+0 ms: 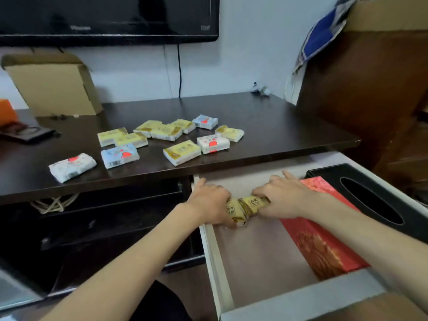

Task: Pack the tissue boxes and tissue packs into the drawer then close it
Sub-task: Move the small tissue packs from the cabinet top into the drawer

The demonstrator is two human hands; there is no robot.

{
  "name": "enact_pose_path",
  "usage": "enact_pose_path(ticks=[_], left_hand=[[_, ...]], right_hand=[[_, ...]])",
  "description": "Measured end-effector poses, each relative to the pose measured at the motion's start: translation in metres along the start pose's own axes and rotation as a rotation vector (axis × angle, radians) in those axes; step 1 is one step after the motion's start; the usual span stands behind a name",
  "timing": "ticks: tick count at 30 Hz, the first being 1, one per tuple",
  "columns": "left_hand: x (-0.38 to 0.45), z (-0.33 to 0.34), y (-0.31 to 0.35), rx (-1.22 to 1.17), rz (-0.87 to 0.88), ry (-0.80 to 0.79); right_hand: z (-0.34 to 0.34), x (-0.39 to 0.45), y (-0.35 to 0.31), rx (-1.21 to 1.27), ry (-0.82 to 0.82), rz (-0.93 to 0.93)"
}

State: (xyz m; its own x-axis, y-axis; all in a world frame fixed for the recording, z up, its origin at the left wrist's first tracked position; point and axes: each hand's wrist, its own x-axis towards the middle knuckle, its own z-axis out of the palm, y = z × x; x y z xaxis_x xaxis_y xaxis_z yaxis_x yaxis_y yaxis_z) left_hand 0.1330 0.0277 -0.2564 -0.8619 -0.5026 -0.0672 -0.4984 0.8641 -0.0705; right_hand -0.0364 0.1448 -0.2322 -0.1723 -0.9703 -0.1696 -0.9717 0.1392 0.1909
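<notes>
The white drawer [214,258] stands pulled out below the dark desk. Inside it lie a red tissue box [324,246] and a black tissue box [370,202] along the right side. My left hand [208,205] and my right hand [282,198] both grip yellow tissue packs [245,209] low in the drawer's back left corner, pressing them together. On the desk top [266,119] lie several loose packs: yellow ones [181,152], a blue one [120,155], and white ones with red print [72,166].
A tilted cardboard box [53,86] stands at the desk's back left, under a wall-mounted TV [108,17]. A black cable [179,70] hangs down the wall. A brown wooden cabinet [370,89] rises at the right, close to the drawer.
</notes>
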Motion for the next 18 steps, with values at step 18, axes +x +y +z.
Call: enact_pose_path(ticks=[18], left_hand=[[-0.004, -0.013, 0.007, -0.033, -0.020, -0.057]], right_hand=[[0.004, 0.005, 0.004, 0.128, 0.091, -0.046]])
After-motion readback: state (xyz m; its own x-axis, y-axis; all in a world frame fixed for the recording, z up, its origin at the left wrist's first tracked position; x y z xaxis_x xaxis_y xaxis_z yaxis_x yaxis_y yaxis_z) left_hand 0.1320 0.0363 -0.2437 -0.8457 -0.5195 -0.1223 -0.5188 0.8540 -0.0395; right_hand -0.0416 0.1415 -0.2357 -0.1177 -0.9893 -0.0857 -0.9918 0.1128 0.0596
